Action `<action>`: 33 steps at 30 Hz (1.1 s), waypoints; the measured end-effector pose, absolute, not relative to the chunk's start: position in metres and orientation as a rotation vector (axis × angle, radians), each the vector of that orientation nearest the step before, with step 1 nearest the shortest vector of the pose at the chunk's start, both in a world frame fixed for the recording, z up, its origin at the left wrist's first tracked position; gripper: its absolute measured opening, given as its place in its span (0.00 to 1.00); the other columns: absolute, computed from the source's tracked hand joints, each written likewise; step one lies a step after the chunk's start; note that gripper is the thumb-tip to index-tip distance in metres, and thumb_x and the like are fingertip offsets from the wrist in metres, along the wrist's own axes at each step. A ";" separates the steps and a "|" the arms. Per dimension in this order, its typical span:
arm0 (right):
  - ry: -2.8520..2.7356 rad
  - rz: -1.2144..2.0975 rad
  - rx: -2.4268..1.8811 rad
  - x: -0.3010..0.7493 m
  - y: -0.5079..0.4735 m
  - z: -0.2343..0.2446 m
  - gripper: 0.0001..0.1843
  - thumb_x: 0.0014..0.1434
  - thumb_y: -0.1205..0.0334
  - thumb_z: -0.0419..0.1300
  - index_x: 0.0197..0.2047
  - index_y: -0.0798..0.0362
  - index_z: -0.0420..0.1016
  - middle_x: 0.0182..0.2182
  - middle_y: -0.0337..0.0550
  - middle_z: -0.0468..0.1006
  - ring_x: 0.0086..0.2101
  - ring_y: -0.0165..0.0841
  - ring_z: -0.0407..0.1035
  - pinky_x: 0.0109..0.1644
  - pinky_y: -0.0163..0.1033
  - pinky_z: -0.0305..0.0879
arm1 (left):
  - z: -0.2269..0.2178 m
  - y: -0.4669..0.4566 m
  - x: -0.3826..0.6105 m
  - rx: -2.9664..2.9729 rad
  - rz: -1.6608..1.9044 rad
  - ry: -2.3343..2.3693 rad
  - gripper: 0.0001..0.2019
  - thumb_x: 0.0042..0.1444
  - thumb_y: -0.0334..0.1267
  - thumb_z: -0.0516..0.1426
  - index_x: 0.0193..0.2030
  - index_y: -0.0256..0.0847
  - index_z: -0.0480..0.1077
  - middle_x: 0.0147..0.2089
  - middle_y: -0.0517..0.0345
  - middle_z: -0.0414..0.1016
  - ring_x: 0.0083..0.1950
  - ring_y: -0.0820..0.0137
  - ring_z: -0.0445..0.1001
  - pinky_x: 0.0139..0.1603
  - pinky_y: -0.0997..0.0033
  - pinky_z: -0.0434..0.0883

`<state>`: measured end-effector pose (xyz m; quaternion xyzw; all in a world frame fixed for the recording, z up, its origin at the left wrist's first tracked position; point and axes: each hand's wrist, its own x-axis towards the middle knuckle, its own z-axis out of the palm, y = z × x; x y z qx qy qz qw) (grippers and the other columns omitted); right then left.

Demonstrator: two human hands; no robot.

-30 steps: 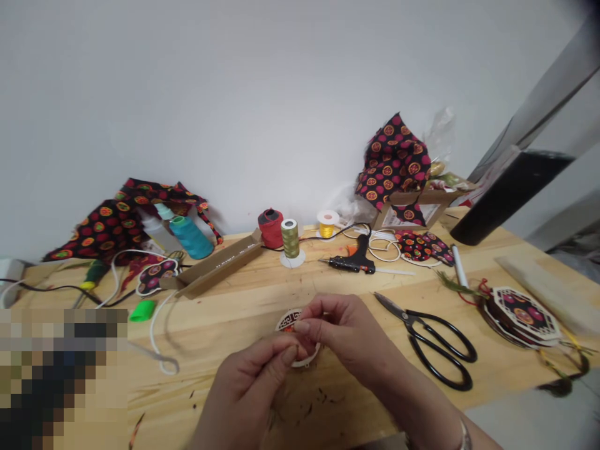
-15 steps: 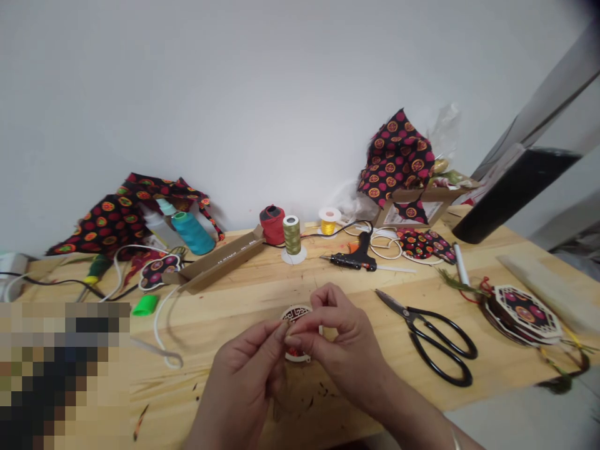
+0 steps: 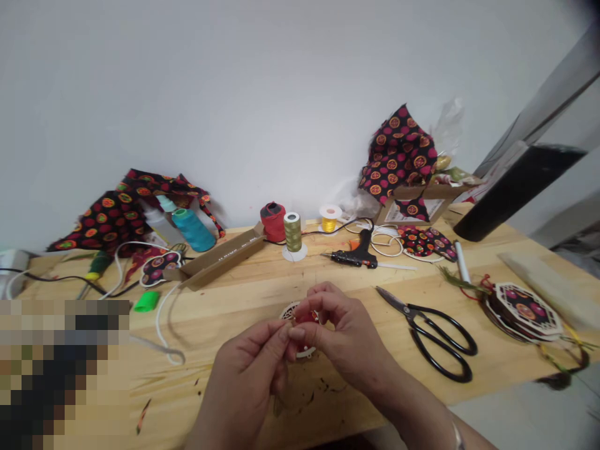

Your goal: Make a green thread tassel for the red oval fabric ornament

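My left hand (image 3: 253,362) and my right hand (image 3: 344,344) meet fingertip to fingertip above the near middle of the table. Both are closed in a pinch; whatever lies between the fingers is too small to make out. Just behind and below the fingers is a round pale openwork ornament (image 3: 287,310) with red in it, largely covered by my hands. To the right of my right hand lie black-handled scissors (image 3: 422,325), blades pointing up and left.
Behind my hands are a black glue gun (image 3: 359,253), an olive thread spool (image 3: 292,232) and a red thread cone (image 3: 273,222). A stack of octagonal ornaments (image 3: 527,312) sits right. Left are an open cardboard box (image 3: 225,259) and a green cap (image 3: 147,301).
My fingertips have shifted slightly, with the right index finger curling further over the pinch. More red of the round ornament shows between my hands now.
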<state>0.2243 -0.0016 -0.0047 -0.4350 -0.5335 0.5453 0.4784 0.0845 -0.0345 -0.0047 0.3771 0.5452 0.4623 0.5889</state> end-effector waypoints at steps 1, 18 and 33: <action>-1.308 1.337 -1.063 0.225 -0.001 -0.005 0.05 0.43 0.67 0.68 0.27 0.53 0.78 0.30 0.38 0.67 0.31 0.29 0.64 0.33 0.35 0.64 | -0.005 -0.034 0.084 0.881 1.074 1.271 0.09 0.52 0.41 0.60 0.27 0.39 0.75 0.20 0.64 0.66 0.17 0.80 0.56 0.17 0.81 0.52; -1.270 1.308 -1.007 0.226 0.000 -0.008 0.02 0.45 0.69 0.66 0.24 0.54 0.78 0.27 0.38 0.69 0.28 0.28 0.65 0.32 0.35 0.64 | -0.003 -0.033 0.085 0.851 1.060 1.248 0.09 0.51 0.41 0.61 0.26 0.38 0.73 0.21 0.64 0.65 0.17 0.81 0.55 0.17 0.81 0.51; -1.593 0.974 -0.924 0.230 -0.006 -0.007 0.07 0.48 0.72 0.67 0.28 0.50 0.80 0.31 0.36 0.65 0.34 0.27 0.64 0.39 0.32 0.63 | -0.002 -0.033 0.086 0.784 1.077 1.255 0.09 0.47 0.42 0.63 0.30 0.38 0.77 0.15 0.68 0.59 0.17 0.80 0.50 0.16 0.80 0.48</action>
